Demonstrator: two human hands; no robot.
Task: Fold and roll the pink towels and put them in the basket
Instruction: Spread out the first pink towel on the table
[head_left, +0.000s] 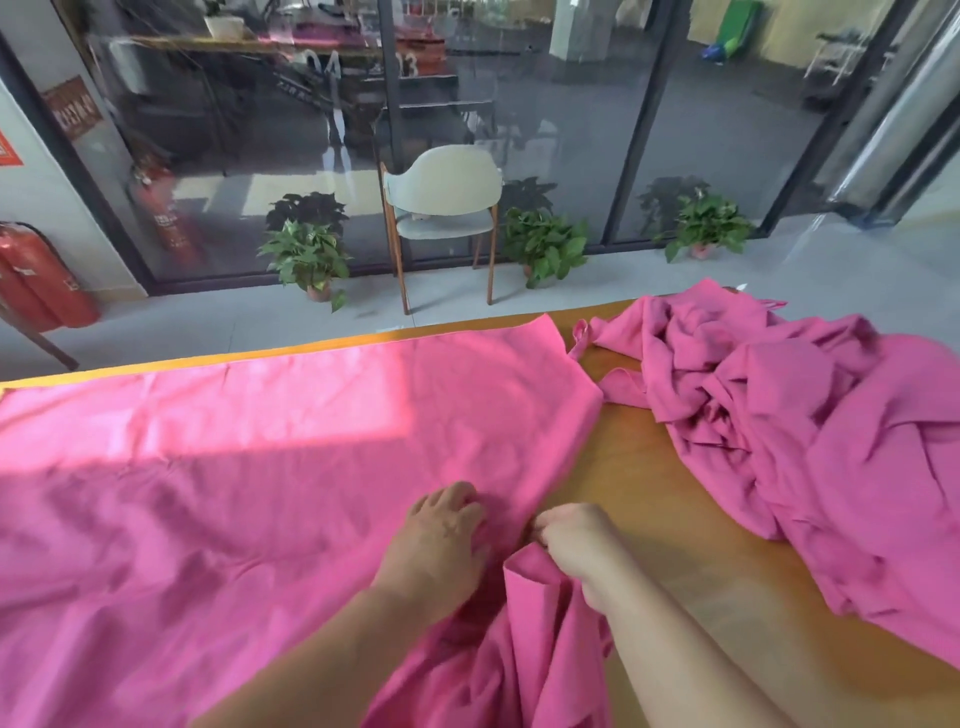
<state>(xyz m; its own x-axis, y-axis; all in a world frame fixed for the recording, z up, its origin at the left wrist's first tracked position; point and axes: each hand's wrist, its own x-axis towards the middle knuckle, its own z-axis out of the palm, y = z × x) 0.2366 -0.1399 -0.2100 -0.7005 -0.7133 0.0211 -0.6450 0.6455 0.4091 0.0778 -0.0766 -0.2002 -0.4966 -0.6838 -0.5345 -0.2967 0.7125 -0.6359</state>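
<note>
A large pink towel (249, 467) lies spread flat over the left and middle of the wooden table (649, 493). Its near right corner hangs bunched over the table's front edge. My left hand (441, 535) rests palm-down on the towel near that right edge, fingers curled into the cloth. Just to its right, my right hand (571, 540) pinches the towel's edge and lifts a fold of it. A crumpled heap of more pink towels (805, 415) lies on the right side of the table. No basket is in view.
Beyond the table's far edge stand a pale chair (441, 208) and three potted plants (306, 254) against a glass wall. A red fire extinguisher (36, 280) stands at the far left. Bare wood shows between the spread towel and the heap.
</note>
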